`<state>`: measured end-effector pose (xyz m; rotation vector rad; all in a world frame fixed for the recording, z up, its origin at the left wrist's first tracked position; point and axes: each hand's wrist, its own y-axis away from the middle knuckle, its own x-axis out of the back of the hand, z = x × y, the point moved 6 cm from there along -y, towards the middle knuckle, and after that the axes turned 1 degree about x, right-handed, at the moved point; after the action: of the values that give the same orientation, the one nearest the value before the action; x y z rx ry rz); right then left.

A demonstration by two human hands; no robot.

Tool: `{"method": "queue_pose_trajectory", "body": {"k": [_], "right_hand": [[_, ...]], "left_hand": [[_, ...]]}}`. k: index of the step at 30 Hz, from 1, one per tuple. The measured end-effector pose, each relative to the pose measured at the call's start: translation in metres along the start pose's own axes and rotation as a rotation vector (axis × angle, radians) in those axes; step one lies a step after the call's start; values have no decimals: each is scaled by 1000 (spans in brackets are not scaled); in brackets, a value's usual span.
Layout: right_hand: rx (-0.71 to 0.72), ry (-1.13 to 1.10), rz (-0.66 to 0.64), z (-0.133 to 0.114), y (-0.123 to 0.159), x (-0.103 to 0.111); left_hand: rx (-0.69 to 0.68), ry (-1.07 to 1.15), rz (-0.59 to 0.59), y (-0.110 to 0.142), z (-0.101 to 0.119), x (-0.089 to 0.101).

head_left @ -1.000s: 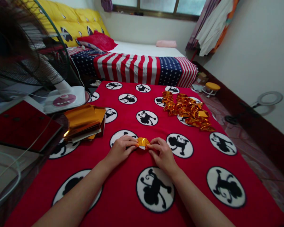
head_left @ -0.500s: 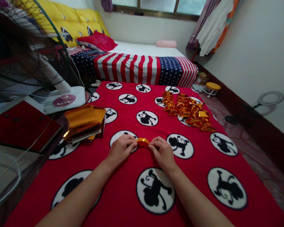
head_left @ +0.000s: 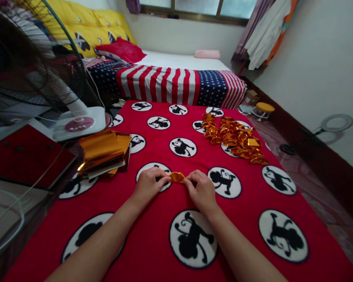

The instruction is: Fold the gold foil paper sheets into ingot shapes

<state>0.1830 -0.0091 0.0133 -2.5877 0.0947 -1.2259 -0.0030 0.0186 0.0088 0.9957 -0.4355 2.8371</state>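
Note:
A small folded gold foil paper ingot (head_left: 177, 177) is held just above or on the red cloth (head_left: 153, 250), between my two hands. My left hand (head_left: 150, 182) pinches its left tip between thumb and fingers. On the other side, my right hand (head_left: 200, 188) grips the right tip in the same way. Farther off to the right lies a heap of finished-looking gold paper ingots (head_left: 232, 135). A stack of flat gold foil sheets (head_left: 101, 150) rests at the cloth's left side.
An electric fan (head_left: 79, 123) stands at the left, beside a dark red panel (head_left: 26, 156) and loose white cables. Beyond the cloth is a bed (head_left: 164, 84) with a flag-patterned cover. A yellow stool (head_left: 265, 107) and a ring-shaped lamp (head_left: 337, 123) are at the right.
The ingot has turned in my fingers: its reddish underside faced me before, and now a gold face shows. Both hands stay in nearly the same place.

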Motion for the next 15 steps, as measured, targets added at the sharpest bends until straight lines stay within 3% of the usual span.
{"method": "queue_pose_trajectory", "body": {"k": [15], "right_hand": [[18,252,6,-5,-3,-6]], "left_hand": [[-17,-51,17,1,7,-2]]}}
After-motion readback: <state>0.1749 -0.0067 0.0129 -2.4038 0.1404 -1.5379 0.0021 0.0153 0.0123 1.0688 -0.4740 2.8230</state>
